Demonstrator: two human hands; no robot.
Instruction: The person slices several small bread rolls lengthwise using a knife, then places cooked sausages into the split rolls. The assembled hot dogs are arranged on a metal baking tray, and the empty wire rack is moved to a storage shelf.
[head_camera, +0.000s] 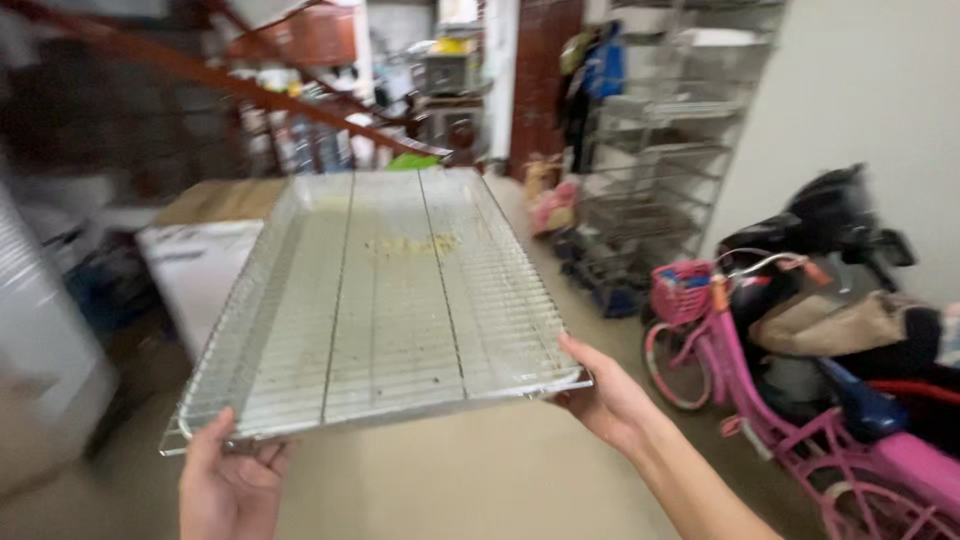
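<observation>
— At the near edge of the wire tray (380, 300) I have both hands on it. My left hand (228, 482) grips the corner at about seven o'clock, thumb lying over the rim and fingers curled beneath. My right hand (603, 398) cups the corner at about four o'clock, fingers closed under the frame, thumb on the outside edge.

— Where does the tray sit in all that?

— Held out in front of me in the air, near edge low, far edge reaching toward twelve o'clock, resting on nothing. It is a flat metal grid with a raised rim, and there is a patch of yellowish crumbs (410, 243) toward the far end.

— How would you carry it well?

— Since I hold only the near corners, the far end acts as a long lever, so I judge the grips must stay firm and even, wrists level, or the tray will dip and the crumbs will slide. Spreading the hands further up the long sides would steady it better.

— Anything close by to mind?

— At three o'clock a pink bicycle (760, 400) with a basket, and a dark scooter (840, 225) behind it. Metal racks (650, 160) stand at one o'clock, a white chest (195, 270) at ten o'clock. I'd keep the far corners clear of the racks
</observation>
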